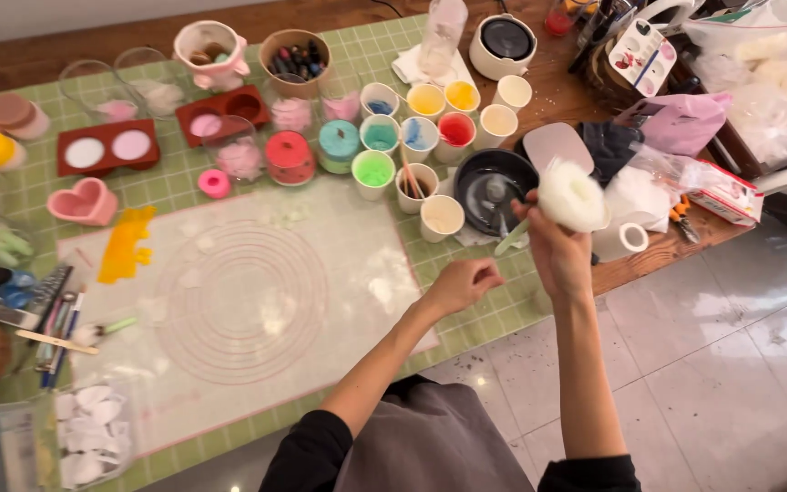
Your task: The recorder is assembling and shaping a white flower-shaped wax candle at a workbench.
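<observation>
The right hand (553,251) is raised just beside the black bowl (492,189), on the side toward the table's (676,246) near edge, and its fingers are closed around a white, fluffy ring-shaped piece (573,194) with a pale green stem (510,239) hanging below the grip toward the bowl. The left hand (460,285) hovers nearer the person than the bowl, over the edge of the translucent mat with printed concentric circles (240,305); its fingers are curled into a loose pinch, and whether they hold anything cannot be told (the tips are too small to read). A plain white cup (441,218) stands just beside the bowl toward the mat, and a cup with wooden sticks (414,187) sits next to that. Beyond the bowl, away from the person, stands a cluster of small cups holding coloured material: green (373,170), teal (380,137), blue (418,134), red (455,130) and yellow (426,98). Farther from the bowl, across the mat, lie a pink heart-shaped mould (84,200), a dark red two-hole mould (107,147) and a yellow smear (127,242). A white mug (619,240) stands on the bowl's far side from the mat, close to the raised hand.
</observation>
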